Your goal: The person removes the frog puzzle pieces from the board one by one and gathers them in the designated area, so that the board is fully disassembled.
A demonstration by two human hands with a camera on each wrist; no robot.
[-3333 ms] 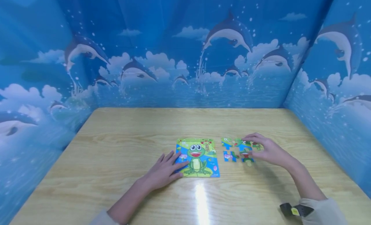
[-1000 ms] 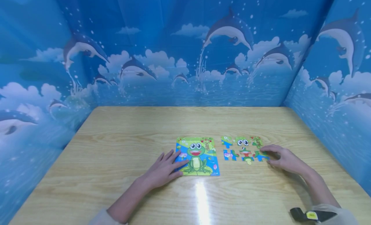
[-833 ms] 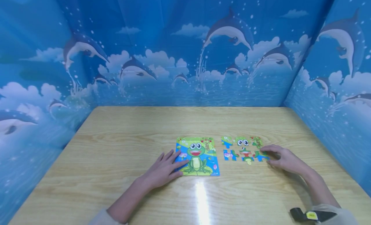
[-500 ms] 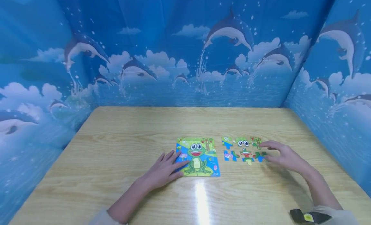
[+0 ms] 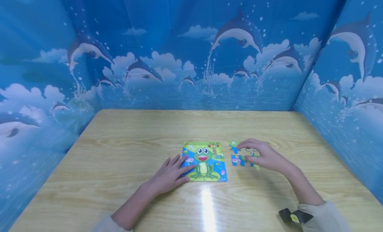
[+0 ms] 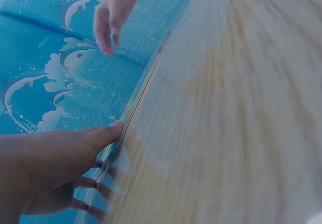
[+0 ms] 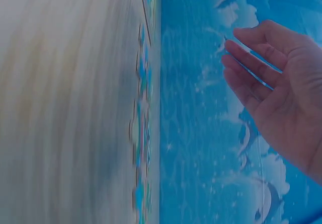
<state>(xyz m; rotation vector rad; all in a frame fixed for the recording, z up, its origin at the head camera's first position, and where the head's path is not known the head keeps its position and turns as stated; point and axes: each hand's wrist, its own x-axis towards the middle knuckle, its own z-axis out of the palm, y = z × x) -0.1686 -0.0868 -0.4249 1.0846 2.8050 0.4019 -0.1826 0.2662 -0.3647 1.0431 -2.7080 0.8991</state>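
A square frog picture board [image 5: 206, 162] lies flat on the table. My left hand [image 5: 167, 177] rests over its left side with fingers spread; the left wrist view shows its fingertips at the board's edge. To the right of the board lie several loose jigsaw pieces. The flower-and-grass piece [image 5: 234, 147] and the pink-flower piece [image 5: 237, 160] show at the left of the group. Over the other pieces hovers my right hand [image 5: 270, 155], thumb apart from the fingers, hiding most of them. The right wrist view shows this hand [image 7: 282, 88] raised above the table, holding nothing.
The pale wooden table [image 5: 134, 132] extends around the puzzle. Blue dolphin-print curtains [image 5: 167, 85] stand along its back and sides. A dark wrist strap with a yellow label [image 5: 294, 218] sits at the right sleeve.
My right hand has left the rightmost pieces, lifted and moved left over the middle of the group. My left hand and the board have stayed in place.
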